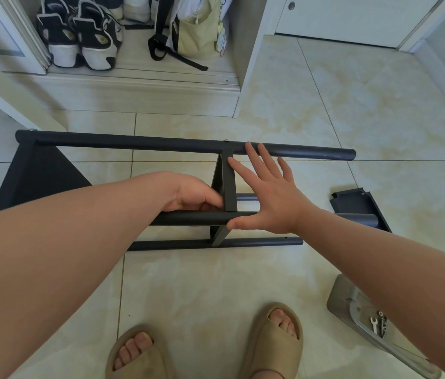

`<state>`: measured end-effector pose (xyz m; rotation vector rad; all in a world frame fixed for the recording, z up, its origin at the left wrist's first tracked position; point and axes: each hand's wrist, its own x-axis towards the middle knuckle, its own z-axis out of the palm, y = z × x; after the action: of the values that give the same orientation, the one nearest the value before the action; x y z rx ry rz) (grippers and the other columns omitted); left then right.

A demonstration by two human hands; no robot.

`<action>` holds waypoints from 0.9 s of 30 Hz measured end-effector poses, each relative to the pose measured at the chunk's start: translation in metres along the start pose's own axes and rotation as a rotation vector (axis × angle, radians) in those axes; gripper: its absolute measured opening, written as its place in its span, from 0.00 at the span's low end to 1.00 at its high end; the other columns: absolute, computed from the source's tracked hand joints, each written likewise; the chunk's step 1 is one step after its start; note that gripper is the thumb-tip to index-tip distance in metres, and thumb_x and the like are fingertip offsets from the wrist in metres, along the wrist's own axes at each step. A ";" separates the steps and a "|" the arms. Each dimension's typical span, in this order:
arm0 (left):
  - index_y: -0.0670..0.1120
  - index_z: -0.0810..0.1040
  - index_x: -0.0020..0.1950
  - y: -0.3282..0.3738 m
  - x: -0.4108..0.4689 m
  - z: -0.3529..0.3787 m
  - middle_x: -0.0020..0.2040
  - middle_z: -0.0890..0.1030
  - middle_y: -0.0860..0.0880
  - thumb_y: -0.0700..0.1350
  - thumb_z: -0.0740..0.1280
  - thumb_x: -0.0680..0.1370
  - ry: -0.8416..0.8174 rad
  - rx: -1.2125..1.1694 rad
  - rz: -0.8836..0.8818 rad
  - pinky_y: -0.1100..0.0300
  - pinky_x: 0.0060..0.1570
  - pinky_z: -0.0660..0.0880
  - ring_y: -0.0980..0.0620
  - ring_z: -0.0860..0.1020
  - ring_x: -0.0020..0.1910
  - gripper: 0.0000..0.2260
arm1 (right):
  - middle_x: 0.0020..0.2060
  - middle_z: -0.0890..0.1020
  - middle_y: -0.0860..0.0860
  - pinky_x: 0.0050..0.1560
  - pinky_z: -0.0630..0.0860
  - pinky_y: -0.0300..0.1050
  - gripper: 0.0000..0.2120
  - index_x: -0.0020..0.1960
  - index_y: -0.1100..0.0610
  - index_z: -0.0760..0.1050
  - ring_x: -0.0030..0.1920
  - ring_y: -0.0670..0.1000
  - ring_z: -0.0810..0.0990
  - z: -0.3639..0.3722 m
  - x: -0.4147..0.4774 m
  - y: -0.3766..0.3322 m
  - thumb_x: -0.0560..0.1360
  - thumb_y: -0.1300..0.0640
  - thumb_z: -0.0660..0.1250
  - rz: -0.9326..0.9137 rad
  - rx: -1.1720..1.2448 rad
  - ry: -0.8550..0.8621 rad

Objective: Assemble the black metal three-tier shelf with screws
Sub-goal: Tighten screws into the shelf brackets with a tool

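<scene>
Beneath both hands, the black shelf frame is lying sideways on tile. The left hand is gripping its near tube; beside it, the right hand is spreading flat, empty, thumb against that tube.

text: none legible | labels: none | numbers: none

Floor: glossy cream tiles with yellowish marbling and thin grout lines.
- Black shelf frame, lying on its side across the middle.
- Loose black panel, just beside the frame's right end.
- Grey tray, lower right.
- Two tan slippers, worn, near edge.
- White cabinet, standing at the far side.
</scene>
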<state>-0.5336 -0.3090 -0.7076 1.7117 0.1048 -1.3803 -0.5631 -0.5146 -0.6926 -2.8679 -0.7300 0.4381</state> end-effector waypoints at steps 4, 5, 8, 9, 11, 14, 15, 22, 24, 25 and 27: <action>0.40 0.83 0.60 0.000 0.002 0.001 0.50 0.85 0.45 0.43 0.67 0.79 0.012 -0.021 0.028 0.58 0.54 0.76 0.48 0.81 0.50 0.12 | 0.81 0.31 0.48 0.78 0.34 0.61 0.56 0.81 0.39 0.36 0.79 0.51 0.27 0.000 0.000 0.001 0.61 0.15 0.51 -0.002 0.004 0.006; 0.40 0.82 0.61 -0.001 0.002 0.000 0.55 0.85 0.44 0.42 0.66 0.79 -0.002 -0.029 0.026 0.56 0.60 0.75 0.47 0.81 0.56 0.13 | 0.81 0.31 0.48 0.79 0.34 0.61 0.56 0.81 0.39 0.36 0.79 0.51 0.27 0.001 0.001 0.001 0.61 0.15 0.51 -0.003 0.001 0.006; 0.41 0.82 0.63 -0.003 0.001 -0.004 0.60 0.83 0.44 0.42 0.65 0.79 -0.049 -0.053 0.023 0.52 0.70 0.70 0.46 0.79 0.63 0.14 | 0.81 0.31 0.48 0.79 0.34 0.61 0.56 0.81 0.39 0.36 0.79 0.51 0.27 0.001 0.001 0.001 0.62 0.15 0.51 -0.004 -0.002 0.007; 0.41 0.82 0.63 -0.003 0.001 -0.004 0.59 0.84 0.45 0.41 0.64 0.79 -0.059 -0.063 0.021 0.52 0.68 0.71 0.47 0.80 0.61 0.14 | 0.81 0.31 0.48 0.79 0.34 0.61 0.56 0.81 0.39 0.37 0.79 0.51 0.27 0.001 0.001 0.001 0.62 0.16 0.51 -0.004 -0.002 0.008; 0.43 0.83 0.59 -0.002 0.001 -0.003 0.51 0.85 0.46 0.42 0.63 0.80 -0.068 -0.079 0.016 0.56 0.56 0.76 0.50 0.81 0.48 0.12 | 0.80 0.31 0.48 0.79 0.34 0.61 0.56 0.81 0.39 0.36 0.79 0.51 0.27 0.001 0.000 0.001 0.62 0.16 0.52 -0.004 -0.005 0.008; 0.46 0.83 0.51 0.000 0.001 -0.001 0.40 0.82 0.49 0.47 0.64 0.80 -0.026 -0.042 -0.029 0.57 0.45 0.74 0.52 0.77 0.40 0.09 | 0.81 0.31 0.48 0.79 0.34 0.61 0.56 0.81 0.39 0.37 0.79 0.51 0.27 0.001 0.000 0.001 0.62 0.16 0.52 -0.006 0.000 0.009; 0.46 0.83 0.49 0.000 0.001 0.000 0.38 0.82 0.49 0.47 0.65 0.80 -0.010 -0.021 -0.035 0.57 0.45 0.74 0.52 0.76 0.39 0.08 | 0.81 0.32 0.48 0.79 0.34 0.61 0.56 0.82 0.39 0.37 0.79 0.51 0.27 0.001 0.000 0.001 0.62 0.16 0.52 -0.006 0.003 0.011; 0.44 0.83 0.55 0.000 0.000 -0.001 0.42 0.84 0.49 0.42 0.65 0.80 -0.054 -0.034 0.006 0.60 0.44 0.75 0.52 0.78 0.41 0.09 | 0.80 0.31 0.48 0.79 0.34 0.61 0.56 0.82 0.39 0.37 0.79 0.51 0.27 0.001 0.001 0.001 0.62 0.16 0.52 -0.005 0.002 0.003; 0.43 0.83 0.56 -0.002 0.001 -0.003 0.45 0.84 0.47 0.40 0.64 0.79 -0.070 -0.070 0.015 0.58 0.49 0.75 0.51 0.79 0.45 0.10 | 0.80 0.31 0.48 0.79 0.34 0.61 0.57 0.82 0.39 0.37 0.79 0.51 0.27 0.001 0.001 0.001 0.62 0.16 0.52 -0.002 -0.004 0.001; 0.43 0.83 0.56 -0.002 0.001 -0.003 0.46 0.83 0.47 0.40 0.64 0.79 -0.074 -0.085 0.016 0.57 0.52 0.75 0.50 0.79 0.45 0.10 | 0.80 0.31 0.48 0.79 0.34 0.61 0.56 0.81 0.39 0.36 0.79 0.51 0.27 0.001 0.001 0.001 0.62 0.16 0.52 -0.002 -0.006 0.001; 0.44 0.84 0.53 -0.002 0.000 -0.003 0.44 0.83 0.46 0.42 0.64 0.80 -0.088 -0.118 0.000 0.55 0.55 0.74 0.51 0.79 0.43 0.09 | 0.80 0.31 0.48 0.79 0.33 0.61 0.56 0.81 0.39 0.36 0.79 0.51 0.27 0.001 0.000 0.001 0.62 0.16 0.51 -0.002 -0.006 0.001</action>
<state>-0.5321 -0.3061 -0.7090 1.5513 0.1340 -1.4193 -0.5626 -0.5151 -0.6939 -2.8728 -0.7351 0.4355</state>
